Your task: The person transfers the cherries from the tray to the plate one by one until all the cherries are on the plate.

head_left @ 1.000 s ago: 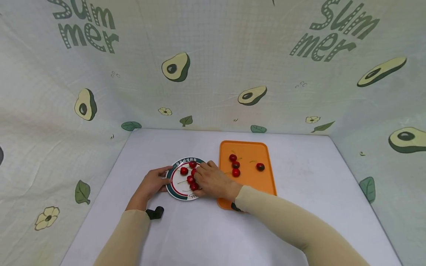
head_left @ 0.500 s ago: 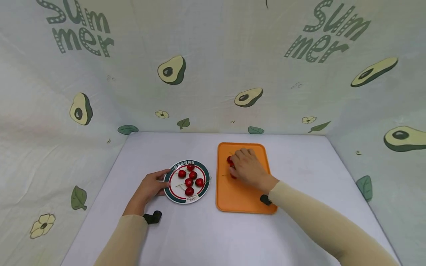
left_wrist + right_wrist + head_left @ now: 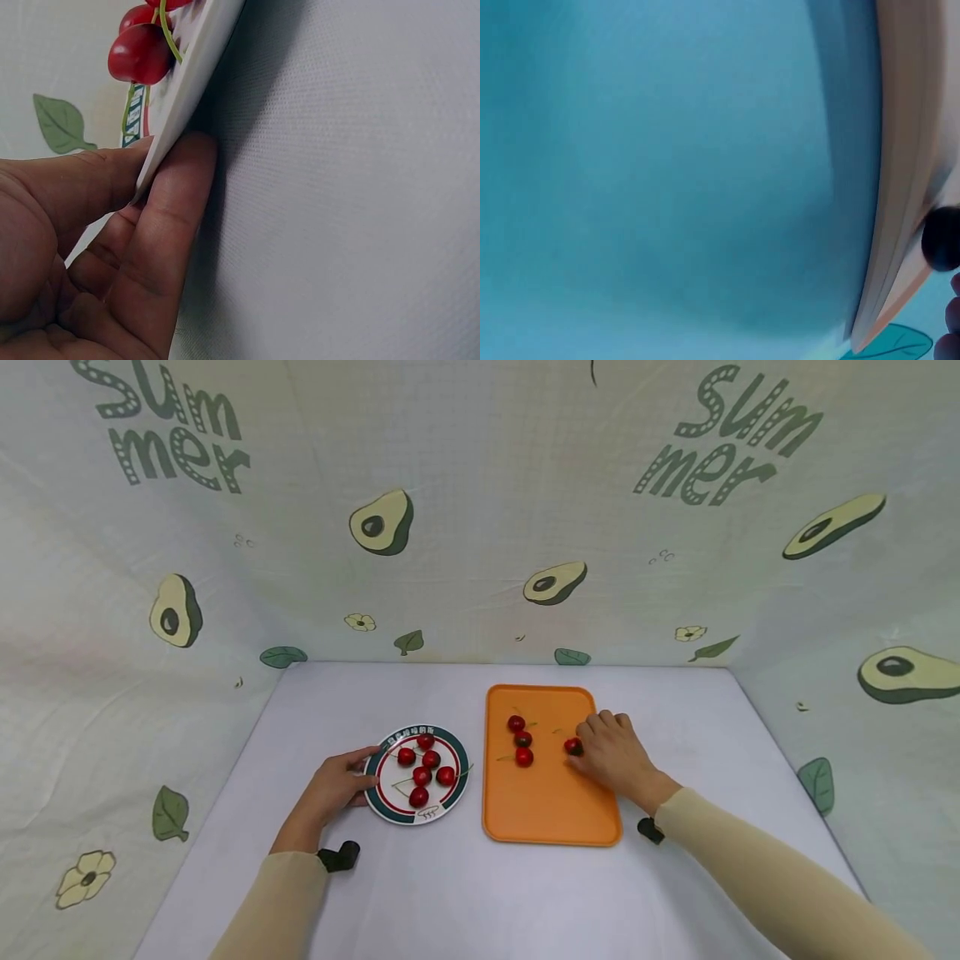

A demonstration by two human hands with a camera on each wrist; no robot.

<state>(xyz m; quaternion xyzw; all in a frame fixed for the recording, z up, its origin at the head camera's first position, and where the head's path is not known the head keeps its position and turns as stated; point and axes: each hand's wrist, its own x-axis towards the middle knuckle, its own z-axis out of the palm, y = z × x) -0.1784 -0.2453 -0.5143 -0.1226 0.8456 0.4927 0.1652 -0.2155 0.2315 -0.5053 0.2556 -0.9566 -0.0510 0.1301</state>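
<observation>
On the white table (image 3: 465,893), between printed avocado backdrops, your left hand (image 3: 330,789) steadies the round plate (image 3: 456,793) by its near-left rim; the left wrist view shows the thumb on top of the edge and a finger (image 3: 169,240) tucked beneath it, a light pinch that seems meant to keep the plate from sliding. Five red cherries (image 3: 422,776) with green stems lie clustered at its centre, inside the dark green border.

Just beside the plate, to its right, sits the orange tray (image 3: 551,810). Three cherries (image 3: 520,739) lie in a short column on its left half, and a fourth cherry (image 3: 573,746) lies apart toward the right. Your right hand (image 3: 611,758) rests over the tray's right edge with its fingertips at that lone cherry, touching or closing on it. Whether the fingers already pinch the fruit cannot be told from the head view, and the right wrist view is too blurred to settle it, showing only the tray's edge and a dark round shape (image 3: 943,238).

A small black strap piece (image 3: 339,857) lies at each wrist, below the tan sleeves (image 3: 750,877).
</observation>
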